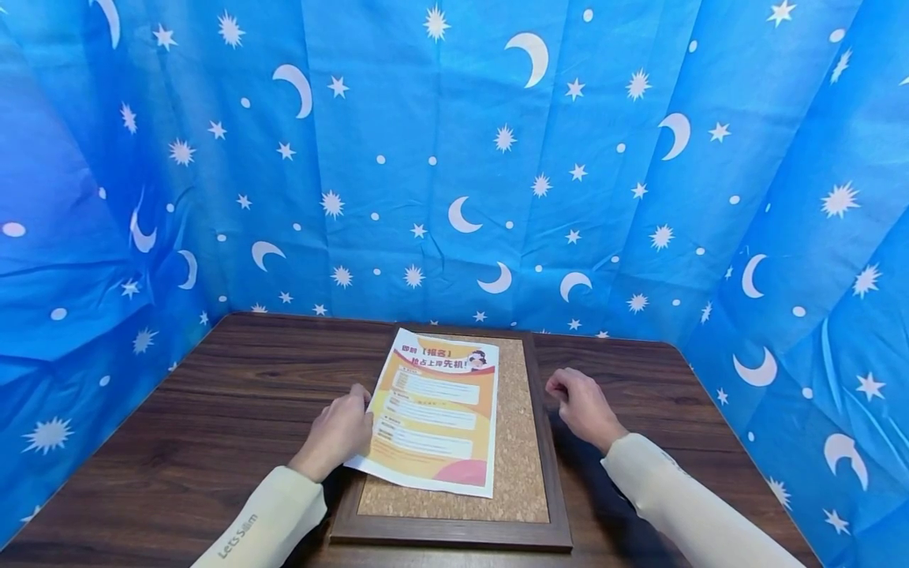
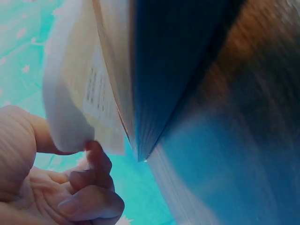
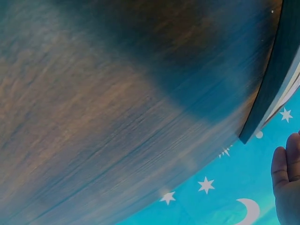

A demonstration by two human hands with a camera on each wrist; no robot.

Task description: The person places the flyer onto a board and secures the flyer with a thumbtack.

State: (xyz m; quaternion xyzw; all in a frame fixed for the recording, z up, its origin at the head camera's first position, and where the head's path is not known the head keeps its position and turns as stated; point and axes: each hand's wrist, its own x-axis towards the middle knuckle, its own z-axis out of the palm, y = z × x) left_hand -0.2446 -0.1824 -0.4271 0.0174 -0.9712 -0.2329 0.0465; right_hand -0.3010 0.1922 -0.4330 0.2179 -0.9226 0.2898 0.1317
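Observation:
A printed paper poster (image 1: 436,410), yellow and orange with a red heading, lies over a cork board (image 1: 514,473) in a brown wooden frame. The person's left hand (image 1: 339,426) pinches the poster's left edge between thumb and index finger; in the left wrist view that hand (image 2: 70,173) has the paper's edge (image 2: 70,108) bowed up above the board. Just beyond the frame's right side, the right hand (image 1: 584,406) hovers with loosely curled fingers. Nothing shows in it. Only part of the right hand (image 3: 287,178) appears in the right wrist view.
The framed board rests on a dark wood-grain table (image 1: 234,394). A blue cloth (image 1: 398,118) printed with white moons and stars hangs behind the table and along both sides.

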